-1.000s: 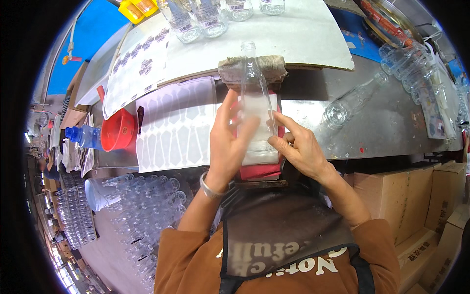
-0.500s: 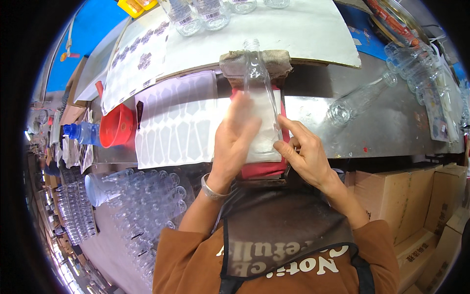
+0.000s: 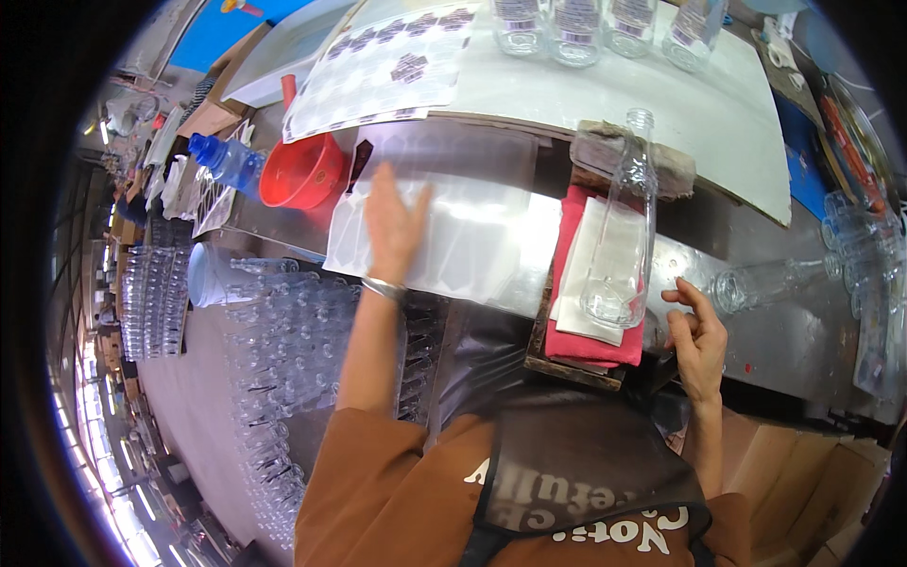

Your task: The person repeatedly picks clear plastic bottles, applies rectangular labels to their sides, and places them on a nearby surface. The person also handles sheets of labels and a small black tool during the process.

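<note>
A clear glass bottle (image 3: 619,250) lies on its back on a padded rest, its neck across a rolled grey cloth (image 3: 675,170). White folded cloth (image 3: 574,283) and red cloth (image 3: 559,340) are under it. My left hand (image 3: 395,227), a little blurred, is over the backing sheet of labels (image 3: 472,208), thumb and fingers apart, holding nothing visible. Just above its fingers is a small dark label (image 3: 361,161) at the sheet's left edge. Beside the bottle's base, my right hand (image 3: 697,340) is loosely bent, fingers apart and nothing in it.
A red plastic basin (image 3: 304,172) and a blue-capped plastic bottle (image 3: 227,163) stand left. Another glass bottle (image 3: 775,283) lies on the metal table at right. Labelled bottles (image 3: 574,33) and a printed label sheet (image 3: 406,71) are on the white board. Many bottles (image 3: 293,340) stand lower left; cartons (image 3: 803,472) lower right.
My view has swung left. My left hand has left the bottle and moved left to the label sheet. My right hand has let go of the bottle's side and drawn away to the right.
</note>
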`<state>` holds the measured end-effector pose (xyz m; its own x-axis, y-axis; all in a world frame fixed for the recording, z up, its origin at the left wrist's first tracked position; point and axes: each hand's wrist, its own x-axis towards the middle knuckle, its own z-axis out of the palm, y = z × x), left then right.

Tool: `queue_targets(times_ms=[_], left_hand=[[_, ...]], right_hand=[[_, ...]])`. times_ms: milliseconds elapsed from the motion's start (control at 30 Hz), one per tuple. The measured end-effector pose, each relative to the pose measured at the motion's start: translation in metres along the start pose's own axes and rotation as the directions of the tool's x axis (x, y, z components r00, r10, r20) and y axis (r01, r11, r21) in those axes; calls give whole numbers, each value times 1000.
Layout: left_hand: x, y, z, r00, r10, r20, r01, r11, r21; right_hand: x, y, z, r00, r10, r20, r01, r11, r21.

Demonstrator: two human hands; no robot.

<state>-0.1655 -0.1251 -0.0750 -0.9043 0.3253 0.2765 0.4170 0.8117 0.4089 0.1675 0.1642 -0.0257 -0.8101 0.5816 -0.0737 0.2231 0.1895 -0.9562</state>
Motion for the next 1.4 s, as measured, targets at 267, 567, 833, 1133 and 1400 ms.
queue_targets(times_ms=[267,567,833,1133,1400], left_hand=[[-35,-33,-31,987,-87,136,40,949,312],[40,-71,-13,983,112,-145,-68,958,277],[63,-38,27,999,-29,26,16,919,395],[-111,19,-55,882,396,256,-383,918,-99],[-120,5,-55,906,423,24,-415,897,-151]], right_hand=[[7,-7,12,993,-119,15,120,987,-109],[18,-17,13,987,-160,3,158,976,-150],[12,-8,16,987,-155,-34,145,971,-192],[15,-3,9,989,-142,-51,129,972,-198],[9,-12,9,980,-197,-7,192,963,-191]])
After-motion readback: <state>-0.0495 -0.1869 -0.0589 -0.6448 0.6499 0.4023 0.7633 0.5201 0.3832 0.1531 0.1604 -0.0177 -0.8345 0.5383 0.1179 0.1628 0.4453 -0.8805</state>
